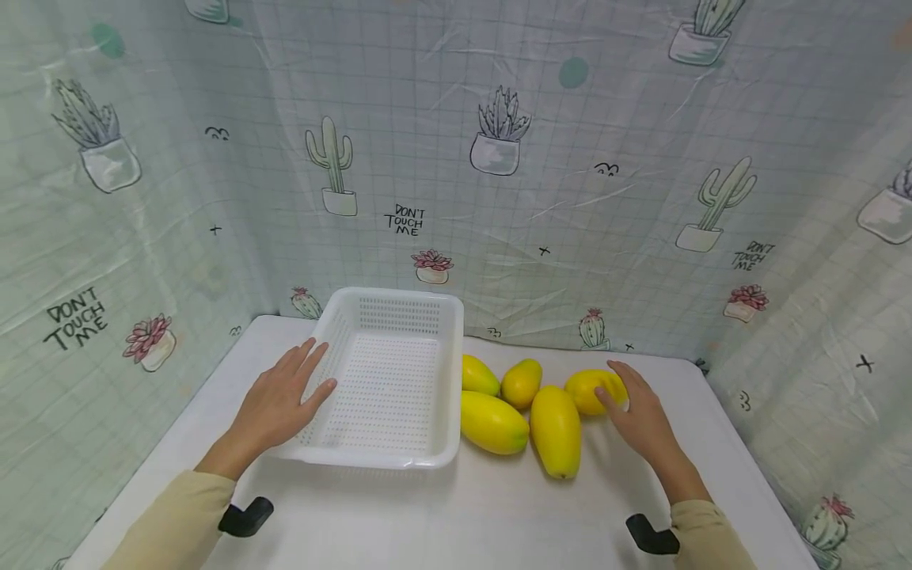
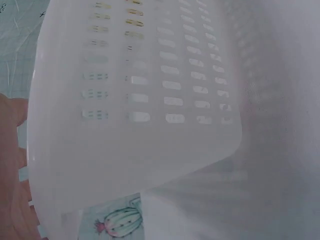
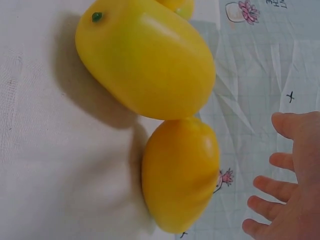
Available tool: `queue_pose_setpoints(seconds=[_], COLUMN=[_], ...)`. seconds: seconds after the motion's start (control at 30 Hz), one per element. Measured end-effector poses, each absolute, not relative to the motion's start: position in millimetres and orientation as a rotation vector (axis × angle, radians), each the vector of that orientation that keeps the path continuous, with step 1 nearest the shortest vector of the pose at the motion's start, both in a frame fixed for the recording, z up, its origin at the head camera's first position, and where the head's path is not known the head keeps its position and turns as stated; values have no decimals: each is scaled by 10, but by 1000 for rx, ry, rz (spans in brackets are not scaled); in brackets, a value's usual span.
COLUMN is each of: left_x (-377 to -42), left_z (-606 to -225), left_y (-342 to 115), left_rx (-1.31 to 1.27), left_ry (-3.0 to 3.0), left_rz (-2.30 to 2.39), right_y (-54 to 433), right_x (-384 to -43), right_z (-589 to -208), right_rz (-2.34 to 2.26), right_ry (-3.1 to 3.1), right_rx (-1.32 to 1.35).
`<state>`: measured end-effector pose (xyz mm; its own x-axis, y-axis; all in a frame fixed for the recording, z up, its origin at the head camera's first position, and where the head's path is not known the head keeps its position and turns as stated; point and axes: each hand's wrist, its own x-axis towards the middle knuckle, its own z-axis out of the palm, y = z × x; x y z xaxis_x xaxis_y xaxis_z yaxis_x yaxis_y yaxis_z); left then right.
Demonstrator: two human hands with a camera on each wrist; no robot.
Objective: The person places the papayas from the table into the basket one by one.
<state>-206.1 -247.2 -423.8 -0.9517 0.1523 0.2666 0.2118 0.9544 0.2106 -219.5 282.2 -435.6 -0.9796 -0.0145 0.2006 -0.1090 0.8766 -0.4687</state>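
White plastic basket (image 1: 388,380) under the open left hand (image 1: 279,402).
Right hand (image 1: 637,408), fingers straight, touches the nearest yellow mango (image 1: 593,390).

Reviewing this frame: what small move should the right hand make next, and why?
Probably curl the right hand around the rightmost yellow oval fruit. Its fingers lie straight on that fruit without gripping, while the left hand rests flat on the rim of the empty white perforated plastic basket, steadying it.

A white table (image 1: 456,514) stands enclosed by pale cactus-print plastic sheeting (image 1: 570,158).
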Motion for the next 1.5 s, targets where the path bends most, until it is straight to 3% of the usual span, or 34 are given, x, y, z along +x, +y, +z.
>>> queue_pose_setpoints(seconds=[1.1, 1.5], left_x=[-2181, -2206], left_z=[-4423, -4472], left_y=[-2784, -2832], left_rx=[-170, 0], left_ry=[-2958, -2971], left_rz=[-742, -1246], right_y=[2979, 3050], right_x=[-2145, -2157], right_z=[-4565, -4588], right_rz=[876, 880], right_ry=[-2909, -2920], right_rx=[-87, -93])
